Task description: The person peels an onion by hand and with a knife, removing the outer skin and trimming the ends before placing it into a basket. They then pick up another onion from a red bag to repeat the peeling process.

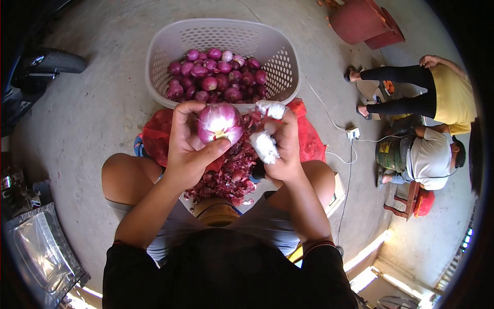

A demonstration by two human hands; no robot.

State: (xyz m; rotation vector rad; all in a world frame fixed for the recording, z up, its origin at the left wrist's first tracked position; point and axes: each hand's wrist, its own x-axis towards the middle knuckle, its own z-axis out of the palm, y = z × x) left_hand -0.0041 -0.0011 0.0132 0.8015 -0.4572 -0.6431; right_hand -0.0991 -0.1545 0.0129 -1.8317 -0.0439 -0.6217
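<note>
In front of the basket, my left hand [188,149] is closed around a peeled-looking red onion [220,123], the thumb pressing near its pale root end. Just right of the onion and apart from it is my right hand [280,144], with white wrapping [264,147] on the thumb and index finger. Its fingers are curled; a reddish bit shows between them, but I cannot make out what it is. Beneath both hands lies a heap of dry red onion skins [226,177], between my knees. Several red onions [208,77] fill the bottom of the grey perforated basket [177,33].
Red mesh sacks [309,131] lie on both sides of the skins. At right, a white cable runs to a socket box [353,133]. Two people [453,92] work beyond it, near a wooden stool [404,203]. A wheel [62,61] is at left.
</note>
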